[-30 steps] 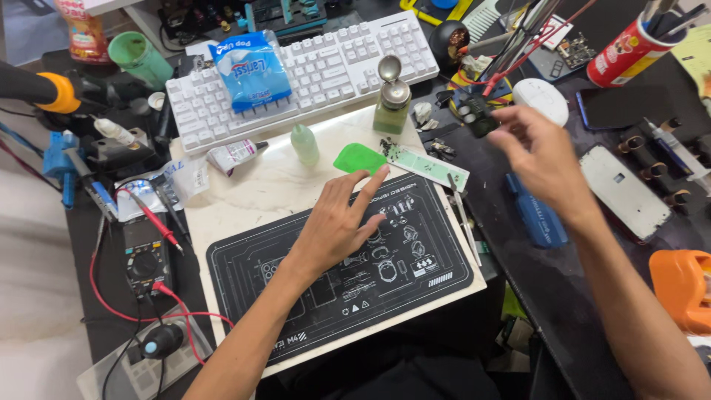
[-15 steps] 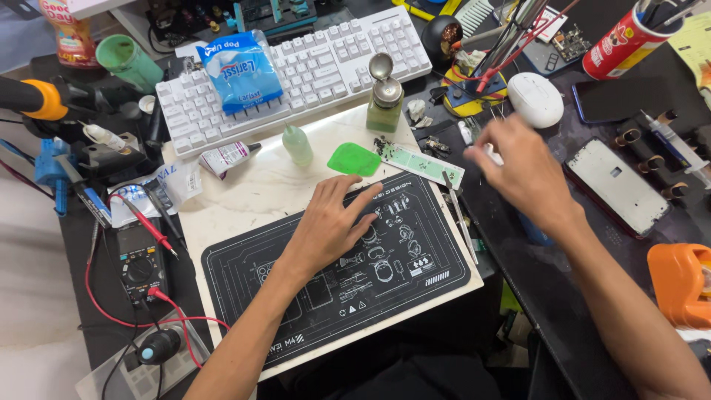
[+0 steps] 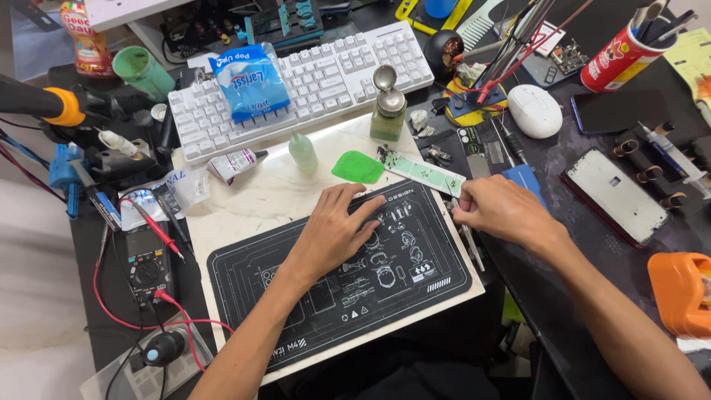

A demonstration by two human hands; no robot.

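Fingers of the left hand [image 3: 337, 230] lie spread flat on the black work mat [image 3: 311, 296] at frame centre. The right hand [image 3: 503, 213] pinches the near end of a pale green strip [image 3: 422, 172] right of centre. A blue snack packet [image 3: 248, 81] rests on the white keyboard [image 3: 333, 67], upper left.

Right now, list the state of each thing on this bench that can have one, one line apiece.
left hand: open, flat on the black work mat.
right hand: fingers pinched at the mat's right edge; what they hold is too small to tell.
green liquid dispenser bottle: upright, cap flipped open.
small green dropper bottle: upright, capped.
phone: lying flat.
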